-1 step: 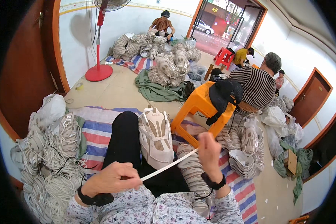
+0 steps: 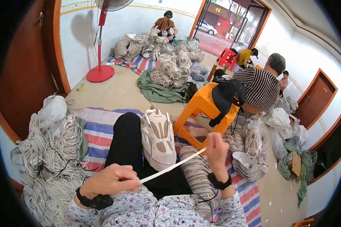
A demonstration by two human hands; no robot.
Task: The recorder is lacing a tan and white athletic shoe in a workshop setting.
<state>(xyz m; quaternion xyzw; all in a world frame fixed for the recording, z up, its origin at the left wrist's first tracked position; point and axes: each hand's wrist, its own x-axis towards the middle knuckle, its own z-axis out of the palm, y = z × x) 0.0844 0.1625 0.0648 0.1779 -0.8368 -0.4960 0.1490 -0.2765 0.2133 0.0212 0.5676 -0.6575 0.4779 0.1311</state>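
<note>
A white shoelace (image 2: 173, 166) stretches between my two hands, sagging slightly. My left hand (image 2: 111, 179) pinches one end, low over my lap. Higher and to the right, my right hand (image 2: 217, 153) is closed around the other end. A beige and white sneaker (image 2: 158, 140) rests on my legs just beyond the lace, toe toward me. No lace shows across its tongue. Under and beside my right forearm runs a long row of nested shoe uppers (image 2: 198, 181). To my left lie a heap of white laces (image 2: 64, 189) and more shoe uppers (image 2: 66, 134).
An orange stool (image 2: 195, 108) with a black cap (image 2: 231, 94) stands ahead right, near a person in stripes (image 2: 259, 85). A striped sheet (image 2: 96, 130) covers the floor. Farther off are a red fan base (image 2: 100, 73), shoe piles (image 2: 170, 70) and a seated person (image 2: 165, 26).
My right hand has shifted a little to the right. My left hand has moved slightly left, with the lace still held between them.
</note>
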